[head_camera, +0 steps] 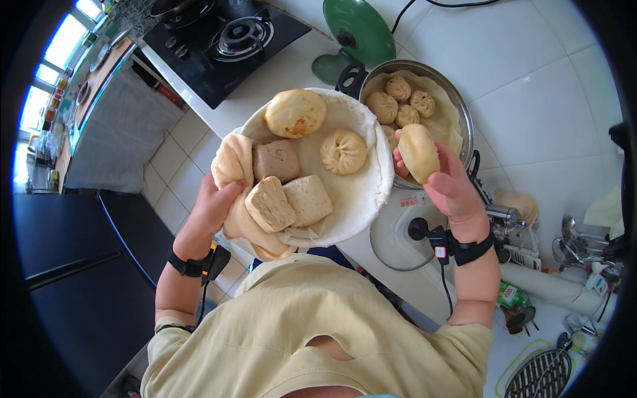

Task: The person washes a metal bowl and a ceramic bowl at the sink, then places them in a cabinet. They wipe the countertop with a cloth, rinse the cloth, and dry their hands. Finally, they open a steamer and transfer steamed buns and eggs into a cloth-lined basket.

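Observation:
My left hand (pixel 211 201) grips a round cloth-lined basket (pixel 380 194) by its rim, with a peach-coloured towel (pixel 233 161) under the fingers. Inside the basket lie a browned flat bun (pixel 296 113), a pleated steamed bun (pixel 343 151), a purplish square bun (pixel 276 160) and two pale square buns (pixel 308 200). Between the thumb and fingers of my right hand (pixel 450 181) is a smooth bun (pixel 419 153), held up over the near edge of a metal steamer pot (pixel 468 124). Several pleated buns (pixel 382 107) sit on the pot's cloth liner, partly hidden by my hand.
A glass lid (pixel 398 244) lies on the counter below the pot. Behind it a green lid (pixel 366 30) leans against the tiled wall. A gas hob (pixel 226 45) with a pan (pixel 181 12) stands at upper left, a faucet (pixel 502 215) at right. Cables hang from both wrists.

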`<state>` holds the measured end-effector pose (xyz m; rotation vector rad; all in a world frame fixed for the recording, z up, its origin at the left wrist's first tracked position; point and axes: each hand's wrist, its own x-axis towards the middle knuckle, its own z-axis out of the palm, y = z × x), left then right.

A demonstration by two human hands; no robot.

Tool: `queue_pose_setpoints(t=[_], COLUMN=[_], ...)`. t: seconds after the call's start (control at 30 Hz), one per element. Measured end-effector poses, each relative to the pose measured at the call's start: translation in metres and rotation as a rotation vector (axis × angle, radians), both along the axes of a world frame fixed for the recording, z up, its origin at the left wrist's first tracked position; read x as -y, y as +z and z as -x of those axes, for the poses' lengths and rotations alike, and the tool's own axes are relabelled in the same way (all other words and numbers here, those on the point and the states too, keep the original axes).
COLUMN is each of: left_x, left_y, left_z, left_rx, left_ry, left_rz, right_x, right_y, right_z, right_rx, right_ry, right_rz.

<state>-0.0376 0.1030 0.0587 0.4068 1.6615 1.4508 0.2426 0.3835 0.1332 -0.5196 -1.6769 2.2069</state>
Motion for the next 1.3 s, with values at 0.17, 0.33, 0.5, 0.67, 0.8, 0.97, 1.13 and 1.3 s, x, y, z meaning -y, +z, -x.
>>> queue_pose_setpoints(t=[0.17, 0.33, 0.5, 0.67, 0.8, 0.97, 1.13, 1.3], left_x=[0.001, 0.003, 0.003, 0.005, 0.007, 0.008, 0.011, 0.014], left_y=[0.004, 0.006, 0.005, 0.004, 0.004, 0.001, -0.002, -0.006], left_z=[-0.003, -0.003, -0.004, -0.006, -0.006, -0.007, -0.007, -0.005], left_rx=[-0.003, 0.001, -0.005, 0.011, 0.005, -0.009, -0.030, -0.019], left_ry=[-0.010, -0.017, -0.004, 0.002, 0.001, 0.010, 0.029, 0.061], left_rz=[-0.029, -0.032, 0.008, -0.011, 0.012, 0.036, 0.009, 0.083], right_x=[0.001, 0.010, 0.027, 0.048, 0.054, 0.059, 0.062, 0.041], right_y=[-0.003, 0.004, 0.009, -0.001, -0.007, -0.017, -0.032, -0.038], right_z=[0.001, 0.006, 0.011, 0.021, 0.025, 0.020, 0.024, 0.016], right_rx=[-0.073, -0.075, 0.216, 0.248, 0.257, 0.257, 0.323, 0.210], right_ry=[0.117, 0.060, 0.000, 0.000, -0.016, 0.035, 0.130, 0.041], right_rz=[0.225, 0.240, -0.517, -1.307, -1.378, -1.368, -1.377, -1.226])
